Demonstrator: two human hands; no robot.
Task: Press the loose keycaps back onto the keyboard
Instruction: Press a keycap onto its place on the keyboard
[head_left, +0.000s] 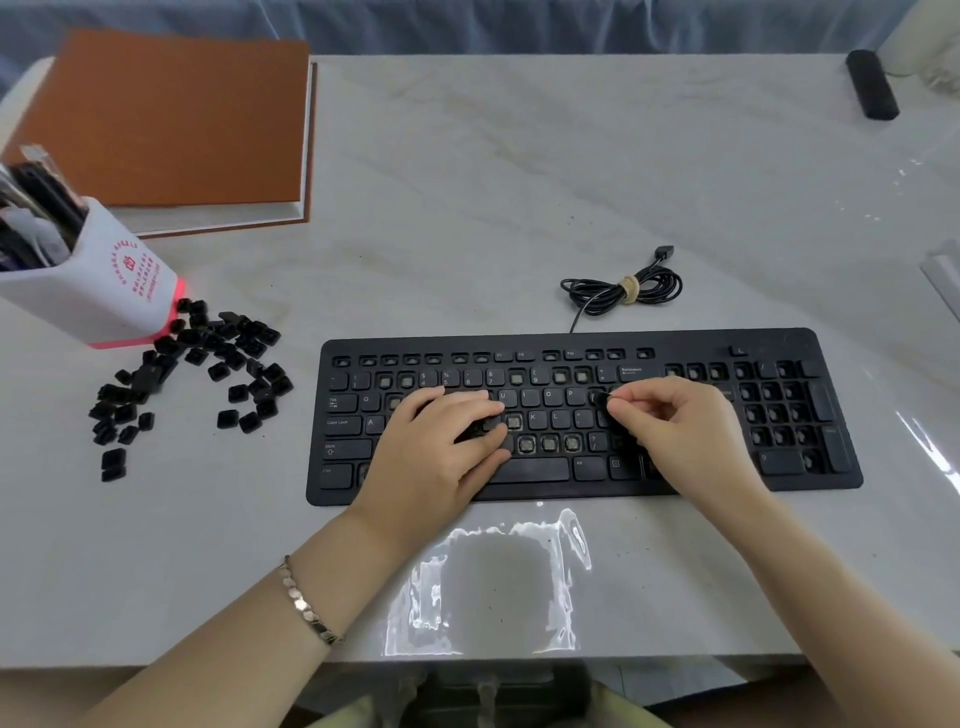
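Pale marble-look table (467, 182). At far-left corner of table: brown-covered book (171, 119), lying flat. At left edge of table, nearer than book: white pen holder (104, 291), red print, stuffed with pens. At far-right corner of table: small black bar-shaped object (872, 85).

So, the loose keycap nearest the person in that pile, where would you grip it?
Pinch the nearest keycap by its left and right walls, thumb and forefinger coming straight down. It lies low on the table, and another keycap sits close behind it, so front-to-back is crowded. The left hand is likely the closer one.
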